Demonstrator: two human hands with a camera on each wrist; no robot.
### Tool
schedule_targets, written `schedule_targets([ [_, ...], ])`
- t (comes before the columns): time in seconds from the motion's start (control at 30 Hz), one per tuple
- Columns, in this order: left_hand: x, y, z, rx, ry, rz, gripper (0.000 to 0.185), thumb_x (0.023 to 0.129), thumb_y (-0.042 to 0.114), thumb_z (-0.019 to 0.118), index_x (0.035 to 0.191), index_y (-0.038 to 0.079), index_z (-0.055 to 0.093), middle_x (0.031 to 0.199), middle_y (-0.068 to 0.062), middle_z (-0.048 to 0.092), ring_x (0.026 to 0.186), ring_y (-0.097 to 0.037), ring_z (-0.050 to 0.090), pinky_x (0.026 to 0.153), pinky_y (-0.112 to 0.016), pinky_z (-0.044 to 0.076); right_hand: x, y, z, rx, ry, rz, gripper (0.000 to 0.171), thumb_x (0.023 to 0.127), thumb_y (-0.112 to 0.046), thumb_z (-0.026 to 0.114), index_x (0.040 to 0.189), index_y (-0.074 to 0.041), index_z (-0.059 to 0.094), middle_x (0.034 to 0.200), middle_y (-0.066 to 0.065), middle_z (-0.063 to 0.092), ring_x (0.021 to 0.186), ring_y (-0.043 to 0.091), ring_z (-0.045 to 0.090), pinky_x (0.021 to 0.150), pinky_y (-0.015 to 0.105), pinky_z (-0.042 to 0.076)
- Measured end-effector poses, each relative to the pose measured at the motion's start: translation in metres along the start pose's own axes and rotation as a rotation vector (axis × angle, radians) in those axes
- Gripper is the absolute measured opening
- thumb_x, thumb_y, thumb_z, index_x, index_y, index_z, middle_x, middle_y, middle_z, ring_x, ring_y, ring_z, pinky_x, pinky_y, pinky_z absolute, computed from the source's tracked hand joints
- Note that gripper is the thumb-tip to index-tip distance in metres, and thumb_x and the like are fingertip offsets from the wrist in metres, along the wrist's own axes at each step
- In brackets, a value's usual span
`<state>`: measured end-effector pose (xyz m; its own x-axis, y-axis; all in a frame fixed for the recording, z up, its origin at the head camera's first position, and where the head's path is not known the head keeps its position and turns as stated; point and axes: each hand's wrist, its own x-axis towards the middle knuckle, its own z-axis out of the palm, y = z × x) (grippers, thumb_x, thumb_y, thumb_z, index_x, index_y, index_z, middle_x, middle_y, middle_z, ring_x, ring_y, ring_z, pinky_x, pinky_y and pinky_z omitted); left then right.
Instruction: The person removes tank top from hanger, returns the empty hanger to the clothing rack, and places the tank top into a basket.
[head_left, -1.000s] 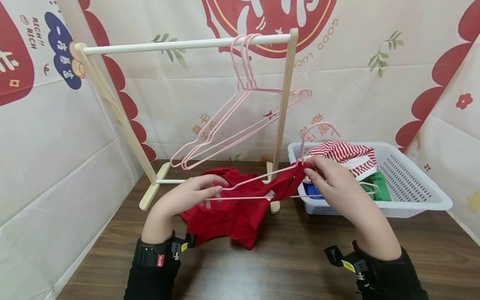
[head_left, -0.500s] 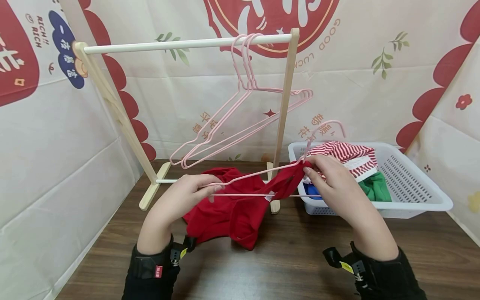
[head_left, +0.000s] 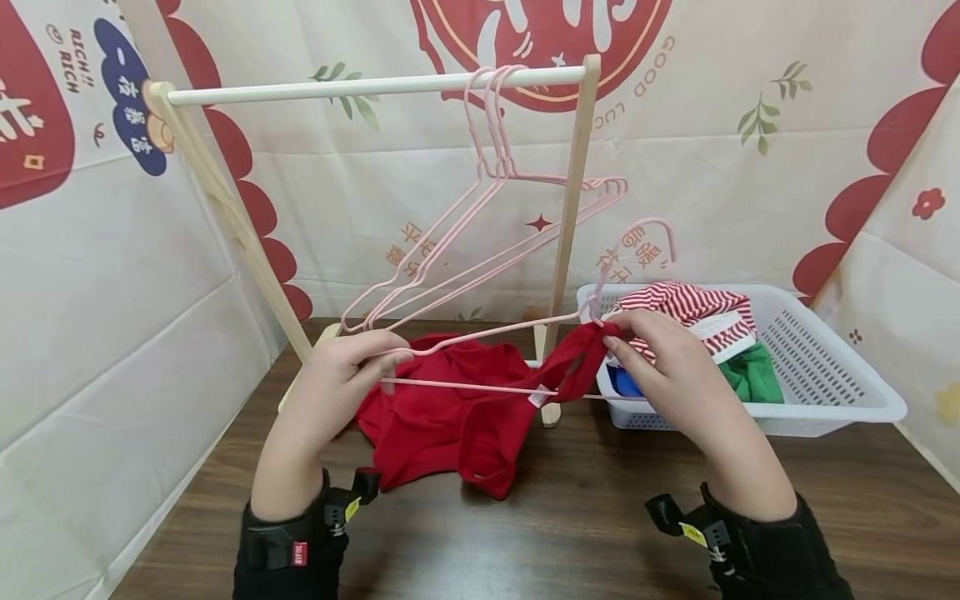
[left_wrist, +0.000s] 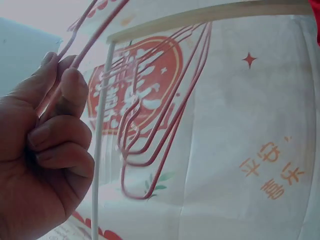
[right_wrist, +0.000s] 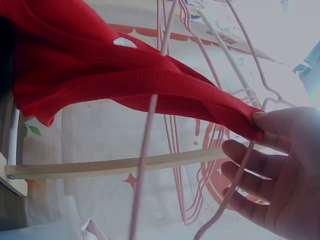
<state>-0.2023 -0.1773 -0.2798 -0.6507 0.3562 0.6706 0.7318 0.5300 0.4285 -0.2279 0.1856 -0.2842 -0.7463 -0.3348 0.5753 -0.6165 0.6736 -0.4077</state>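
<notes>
A red garment [head_left: 450, 417] lies partly on the brown table, one edge lifted up to the right. My right hand [head_left: 645, 346] pinches that red edge [right_wrist: 200, 95] against a pink wire hanger [head_left: 480, 362] near the hanger's neck. My left hand [head_left: 352, 358] grips the hanger's left shoulder end between thumb and fingers [left_wrist: 60, 100]. The hanger is held level above the table, its hook [head_left: 645, 237] pointing up at the right.
A wooden clothes rack [head_left: 375, 87] stands behind, with several empty pink hangers [head_left: 487, 208] on its rail. A white plastic basket [head_left: 825, 367] at the right holds a red-striped garment [head_left: 690, 304], green and blue cloth. Printed backdrop walls close in on three sides.
Both hands have lifted the hanger a little and my left hand has slid left along it. The red garment stays draped below, its right edge still pinched.
</notes>
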Motion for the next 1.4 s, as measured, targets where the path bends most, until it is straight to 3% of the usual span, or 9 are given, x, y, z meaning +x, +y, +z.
schedule_targets([
  [0.1, -0.003, -0.001, -0.007, 0.011, 0.055, 0.031, 0.017, 0.087, -0.001, 0.069, 0.093, 0.014, 0.071, 0.063, 0.010, 0.055, 0.062, -0.006, 0.054, 0.062, -0.023, 0.040, 0.000, 0.000, 0.000, -0.005, -0.007, 0.006, 0.022, 0.096, -0.014, 0.062, 0.116, -0.007, 0.064, 0.110, 0.010, 0.064, 0.103, 0.027, 0.058, 0.085, 0.057, 0.049],
  [0.2, -0.007, -0.001, -0.013, -0.009, 0.089, 0.020, 0.019, 0.087, -0.005, 0.068, 0.094, 0.012, 0.072, 0.065, 0.009, 0.058, 0.062, -0.008, 0.056, 0.064, -0.021, 0.041, 0.000, 0.000, -0.001, -0.002, -0.020, 0.015, 0.022, 0.096, -0.016, 0.062, 0.117, -0.008, 0.064, 0.110, 0.009, 0.064, 0.104, 0.027, 0.058, 0.086, 0.058, 0.049],
  [0.47, -0.017, -0.002, -0.031, -0.096, 0.161, -0.090, 0.020, 0.086, -0.011, 0.066, 0.098, 0.003, 0.073, 0.071, -0.001, 0.062, 0.058, -0.010, 0.059, 0.061, -0.019, 0.053, -0.001, -0.001, -0.003, 0.006, -0.036, 0.021, 0.021, 0.097, -0.019, 0.061, 0.116, -0.009, 0.065, 0.113, 0.010, 0.064, 0.108, 0.029, 0.056, 0.086, 0.059, 0.047],
  [0.7, -0.026, -0.012, -0.045, -0.091, 0.226, -0.035, 0.013, 0.086, -0.010, 0.066, 0.096, -0.003, 0.071, 0.065, -0.007, 0.062, 0.057, -0.008, 0.061, 0.059, -0.016, 0.048, -0.002, 0.001, -0.004, 0.008, -0.041, 0.028, 0.021, 0.097, -0.019, 0.062, 0.114, -0.009, 0.066, 0.113, 0.010, 0.064, 0.110, 0.030, 0.055, 0.087, 0.060, 0.046],
  [0.9, -0.031, -0.019, -0.053, -0.155, 0.252, -0.050, 0.008, 0.089, -0.010, 0.063, 0.094, -0.008, 0.069, 0.064, -0.008, 0.061, 0.055, -0.009, 0.062, 0.058, -0.016, 0.049, -0.001, 0.003, -0.003, 0.009, -0.039, 0.017, 0.020, 0.096, -0.019, 0.063, 0.113, -0.010, 0.067, 0.112, 0.010, 0.065, 0.111, 0.030, 0.055, 0.088, 0.060, 0.045],
  [1.13, -0.033, -0.024, -0.058, -0.315, 0.269, -0.054, 0.006, 0.089, -0.009, 0.063, 0.092, -0.013, 0.066, 0.065, -0.011, 0.061, 0.056, -0.010, 0.061, 0.060, -0.017, 0.052, -0.002, 0.004, -0.003, 0.003, -0.061, 0.009, 0.022, 0.095, -0.020, 0.064, 0.114, -0.010, 0.067, 0.112, 0.009, 0.064, 0.109, 0.028, 0.055, 0.088, 0.060, 0.045],
  [1.4, -0.038, -0.032, -0.063, -0.346, 0.279, -0.063, 0.006, 0.089, -0.011, 0.062, 0.093, -0.014, 0.066, 0.066, -0.007, 0.062, 0.058, -0.010, 0.061, 0.061, -0.017, 0.053, 0.000, 0.005, -0.003, -0.009, -0.067, 0.005, 0.020, 0.095, -0.019, 0.065, 0.113, -0.010, 0.067, 0.111, 0.008, 0.065, 0.108, 0.027, 0.056, 0.087, 0.059, 0.046],
])
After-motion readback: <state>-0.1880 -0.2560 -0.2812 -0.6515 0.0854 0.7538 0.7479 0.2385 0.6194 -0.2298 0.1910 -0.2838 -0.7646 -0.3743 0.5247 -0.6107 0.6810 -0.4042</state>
